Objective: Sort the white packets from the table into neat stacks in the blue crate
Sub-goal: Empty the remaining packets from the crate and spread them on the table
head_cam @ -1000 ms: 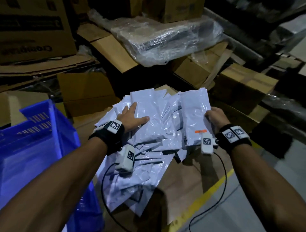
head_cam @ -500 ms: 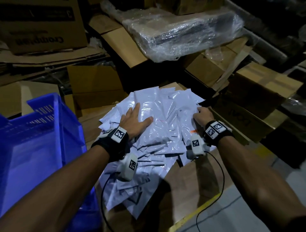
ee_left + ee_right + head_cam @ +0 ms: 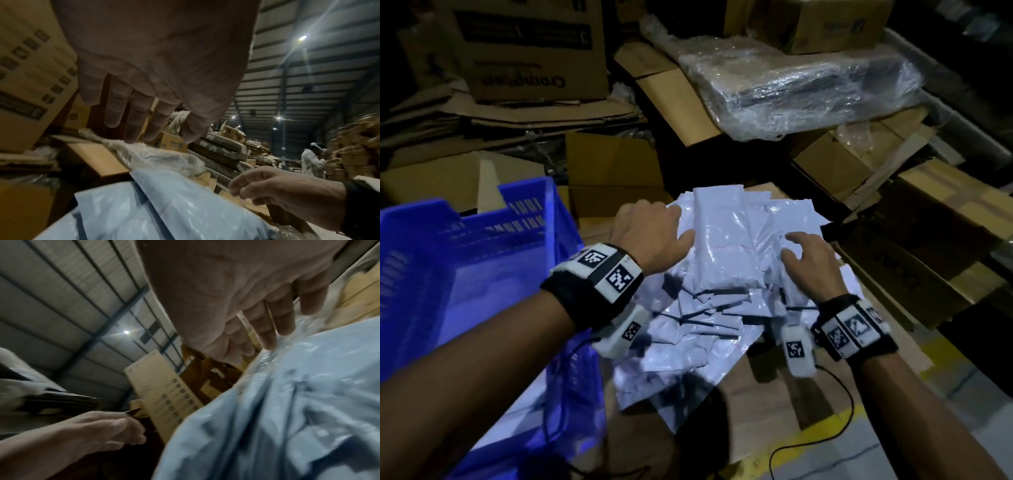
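- A blue crate [image 3: 465, 246] of slotted, ribbed plastic is seen at the left of the frame.
- White packets [image 3: 722, 260], glossy and crinkled, are heaped at centre on brown cardboard [image 3: 774, 404], outside the crate.
- The left hand [image 3: 650, 233] is laid on the heap's left edge, fingers loosely bent, nothing grasped.
- The right hand [image 3: 811, 263] is spread, fingertips touching the packets, released.

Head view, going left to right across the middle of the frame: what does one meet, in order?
blue crate → left hand → top white packet → right hand → brown cardboard box
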Tool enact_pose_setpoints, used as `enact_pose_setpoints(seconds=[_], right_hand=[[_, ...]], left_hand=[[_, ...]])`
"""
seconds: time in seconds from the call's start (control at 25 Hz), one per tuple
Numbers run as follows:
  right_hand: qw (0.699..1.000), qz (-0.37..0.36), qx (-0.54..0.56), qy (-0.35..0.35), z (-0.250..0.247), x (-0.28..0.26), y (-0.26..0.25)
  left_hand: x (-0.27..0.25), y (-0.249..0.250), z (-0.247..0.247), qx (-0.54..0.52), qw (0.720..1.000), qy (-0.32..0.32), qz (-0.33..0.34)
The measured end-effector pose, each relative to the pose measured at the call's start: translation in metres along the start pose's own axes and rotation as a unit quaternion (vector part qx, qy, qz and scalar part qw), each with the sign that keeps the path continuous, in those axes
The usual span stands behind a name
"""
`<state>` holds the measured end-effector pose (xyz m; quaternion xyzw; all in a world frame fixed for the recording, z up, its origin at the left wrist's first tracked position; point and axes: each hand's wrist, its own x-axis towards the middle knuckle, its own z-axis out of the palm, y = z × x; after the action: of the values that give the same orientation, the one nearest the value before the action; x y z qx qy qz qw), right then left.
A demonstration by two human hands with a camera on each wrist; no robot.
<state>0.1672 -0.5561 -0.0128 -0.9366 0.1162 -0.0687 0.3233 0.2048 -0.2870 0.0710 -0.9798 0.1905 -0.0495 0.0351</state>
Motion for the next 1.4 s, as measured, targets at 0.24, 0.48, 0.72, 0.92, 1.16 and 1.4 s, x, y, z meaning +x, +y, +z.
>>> enact_pose_setpoints(seconds=[0.24, 0.48, 0.72, 0.92, 1.16, 1.4], right_hand=[[0.976, -0.2, 0.07, -0.058, 0.027, -0.086, -0.112], [0.925, -0.294, 0.053, -0.236, 0.104, -0.133, -0.194], [0.916, -0.296, -0.009, -0.27, 0.161, -0.133, -0.214], [0.927, -0.303, 0.013, -0.221, 0.179, -0.135, -0.203], [0.936, -0.286, 0.042, -0.198, 0.183, -0.14, -0.203], [0.939, -0.274, 0.053, -0.201, 0.182, -0.14, -0.203]], left_hand=[[-0.071, -0.079, -0.044, -0.011, 0.998, -0.009, -0.06], [-0.127, -0.187, -0.016, -0.045, 0.98, -0.181, -0.067], [-0.16, -0.241, 0.094, -0.06, 0.906, -0.419, -0.026], [-0.165, -0.244, 0.158, -0.126, 0.882, -0.454, 0.007], [-0.164, -0.247, 0.191, -0.163, 0.908, -0.386, 0.022], [-0.168, -0.262, 0.199, -0.101, 0.946, -0.304, -0.049]])
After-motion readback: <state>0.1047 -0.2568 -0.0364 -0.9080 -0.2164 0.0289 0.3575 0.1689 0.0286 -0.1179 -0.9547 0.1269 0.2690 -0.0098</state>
